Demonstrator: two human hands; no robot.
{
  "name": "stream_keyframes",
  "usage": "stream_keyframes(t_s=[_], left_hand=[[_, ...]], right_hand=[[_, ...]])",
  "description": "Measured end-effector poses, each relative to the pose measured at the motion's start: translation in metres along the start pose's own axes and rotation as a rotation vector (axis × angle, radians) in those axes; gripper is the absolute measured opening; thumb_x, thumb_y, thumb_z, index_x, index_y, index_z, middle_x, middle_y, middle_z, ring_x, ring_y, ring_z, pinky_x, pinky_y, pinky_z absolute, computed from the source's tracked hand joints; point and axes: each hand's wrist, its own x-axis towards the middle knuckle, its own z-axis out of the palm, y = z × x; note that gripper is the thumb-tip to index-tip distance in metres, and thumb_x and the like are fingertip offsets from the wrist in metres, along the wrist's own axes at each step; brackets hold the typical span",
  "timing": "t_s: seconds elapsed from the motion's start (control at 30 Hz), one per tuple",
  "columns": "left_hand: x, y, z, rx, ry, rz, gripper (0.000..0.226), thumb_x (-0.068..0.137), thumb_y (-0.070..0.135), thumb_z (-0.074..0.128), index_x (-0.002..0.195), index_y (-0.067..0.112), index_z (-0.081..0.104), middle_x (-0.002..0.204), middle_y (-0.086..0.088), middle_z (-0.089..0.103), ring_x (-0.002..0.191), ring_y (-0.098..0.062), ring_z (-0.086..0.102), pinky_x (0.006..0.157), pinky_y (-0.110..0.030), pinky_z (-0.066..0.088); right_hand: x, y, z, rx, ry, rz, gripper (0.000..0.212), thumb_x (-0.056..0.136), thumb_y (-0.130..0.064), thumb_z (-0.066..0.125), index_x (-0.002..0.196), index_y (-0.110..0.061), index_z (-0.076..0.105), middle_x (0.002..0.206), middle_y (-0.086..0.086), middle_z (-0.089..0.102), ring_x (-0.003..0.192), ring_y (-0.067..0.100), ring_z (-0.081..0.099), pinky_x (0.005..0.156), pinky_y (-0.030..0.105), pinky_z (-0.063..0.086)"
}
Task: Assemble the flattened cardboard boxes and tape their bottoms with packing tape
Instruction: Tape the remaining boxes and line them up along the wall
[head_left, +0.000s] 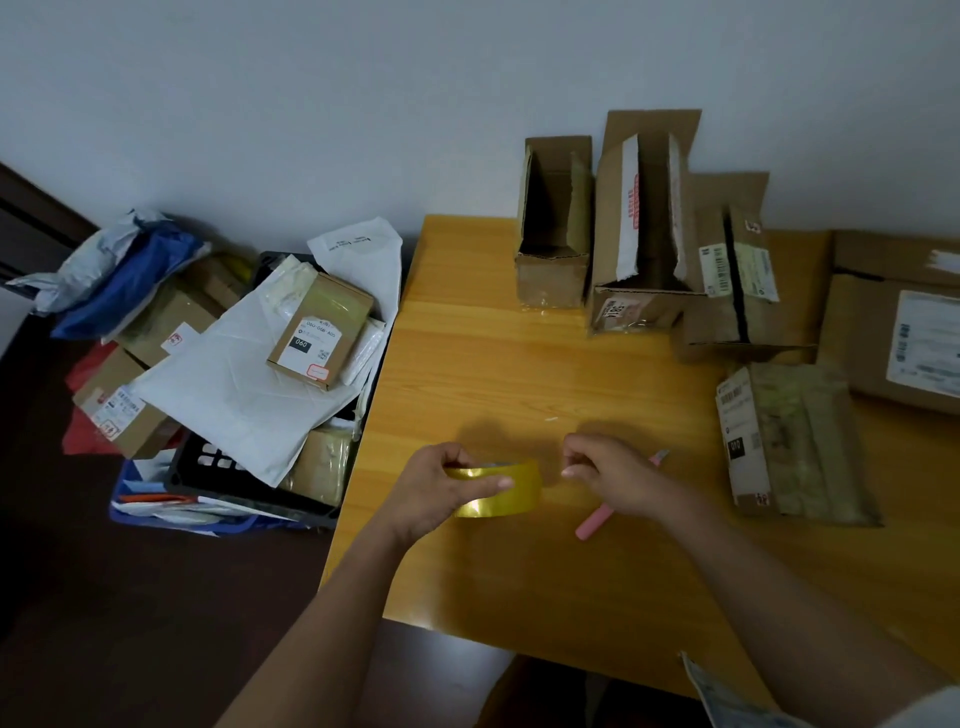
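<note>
Head view: both hands work low over the wooden table (467, 374), close together
Left hand (441, 488): curled round the roll of yellow packing tape (511, 486), thumb on top, fingers along its outer face; the roll is held on edge just above the table
Right hand (608, 475): fingertips pinched together beside the roll, as if on the tape's loose end, though the strip itself is too faint to make out
Pink cutter (597, 522): lies slantwise under the right hand, partly hidden; whether the hand touches it I cannot tell
Flattened box (789, 447): lies near the right forearm, taped and labelled, flat on the table
Assembled boxes: a small open box (553, 228) and a taller open box (641, 223) stand upright at the far edge by the wall, side by side; a third box (737, 280) leans just right of them
Large box (893, 322): at the far right, white label facing up
Floor, left of the table: a black crate (249, 483) heaped with a white mailer bag (249, 384), a small labelled parcel (319, 332) on top, more cartons and blue and grey bags behind
</note>
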Motion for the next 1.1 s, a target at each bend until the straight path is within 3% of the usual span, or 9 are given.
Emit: stream_keyframes(t_s=[0.2,0.27,0.3,0.4,0.5,0.6,0.67,0.83,1.1], left_hand=[[-0.005,0.007,0.017,-0.009,0.027,0.017,0.028,0.082,0.026,0.077,0.078,0.014,0.052,0.077,-0.001,0.047,0.070,-0.011,0.045,0.061,-0.020,0.039],[-0.001,0.016,0.019,0.133,0.058,0.070,0.009,0.089,0.019,0.068,0.095,0.018,0.060,0.090,0.004,0.058,0.088,-0.015,0.057,0.083,-0.026,0.047],[0.002,0.019,0.021,0.239,0.071,0.103,0.016,0.091,0.015,0.063,0.105,0.022,0.062,0.098,0.007,0.060,0.101,-0.017,0.058,0.101,-0.035,0.043],[0.001,0.032,0.033,0.457,0.096,0.156,0.037,0.092,0.005,0.050,0.119,0.027,0.062,0.119,0.008,0.058,0.122,-0.013,0.050,0.120,-0.048,0.008],[-0.007,0.032,0.044,0.507,0.115,0.226,0.034,0.090,0.012,0.051,0.118,0.027,0.064,0.116,0.006,0.057,0.120,-0.014,0.049,0.121,-0.044,0.001],[-0.011,0.016,0.044,0.560,0.174,0.296,0.046,0.074,0.054,0.055,0.111,0.029,0.062,0.110,0.011,0.058,0.107,-0.011,0.043,0.115,-0.041,0.015],[-0.010,0.010,0.042,0.619,0.202,0.321,0.061,0.061,0.070,0.067,0.108,0.031,0.059,0.108,0.014,0.057,0.098,-0.009,0.036,0.104,-0.035,0.024],[-0.007,0.015,0.041,0.680,0.203,0.306,0.055,0.066,0.054,0.080,0.107,0.028,0.054,0.111,0.013,0.058,0.102,-0.017,0.044,0.093,-0.035,0.030],[-0.016,0.030,0.047,0.606,0.122,0.290,0.050,0.065,0.042,0.085,0.104,0.027,0.058,0.103,0.007,0.060,0.098,-0.022,0.056,0.086,-0.043,0.043]], right_hand=[[-0.024,-0.016,-0.034,0.157,0.031,-0.035,0.013,0.096,-0.023,0.058,0.084,-0.026,0.055,0.083,-0.007,0.060,0.072,0.008,0.052,0.067,0.028,0.042],[-0.029,-0.023,-0.041,0.118,0.033,-0.029,0.009,0.096,-0.023,0.059,0.087,-0.023,0.057,0.086,-0.005,0.058,0.077,0.012,0.054,0.068,0.029,0.043],[-0.030,-0.026,-0.042,0.104,0.035,-0.018,0.005,0.095,-0.022,0.061,0.090,-0.020,0.059,0.087,-0.004,0.058,0.079,0.014,0.055,0.069,0.030,0.046],[-0.037,-0.029,-0.039,0.204,0.064,0.023,0.002,0.093,-0.012,0.062,0.095,-0.014,0.062,0.091,0.001,0.055,0.072,0.014,0.055,0.059,0.026,0.054],[-0.046,-0.024,-0.038,0.344,0.101,0.078,0.014,0.091,-0.011,0.066,0.102,-0.019,0.064,0.108,0.008,0.055,0.073,0.015,0.058,0.055,0.018,0.052],[-0.053,-0.014,-0.044,0.529,0.117,0.207,0.051,0.081,-0.010,0.077,0.123,-0.030,0.054,0.110,0.008,0.055,0.072,0.018,0.063,0.060,0.023,0.056],[-0.056,-0.011,-0.048,0.640,0.149,0.278,0.048,0.077,-0.008,0.080,0.118,-0.018,0.057,0.106,0.013,0.059,0.073,0.019,0.065,0.061,0.023,0.056],[-0.055,-0.008,-0.041,0.684,0.247,0.331,0.024,0.079,-0.005,0.078,0.099,0.004,0.067,0.097,0.015,0.066,0.072,0.018,0.065,0.059,0.022,0.057],[-0.081,-0.014,-0.056,0.692,0.449,0.273,0.020,0.076,-0.010,0.082,0.089,-0.004,0.067,0.077,0.015,0.072,0.063,0.020,0.064,0.067,0.036,0.057]])
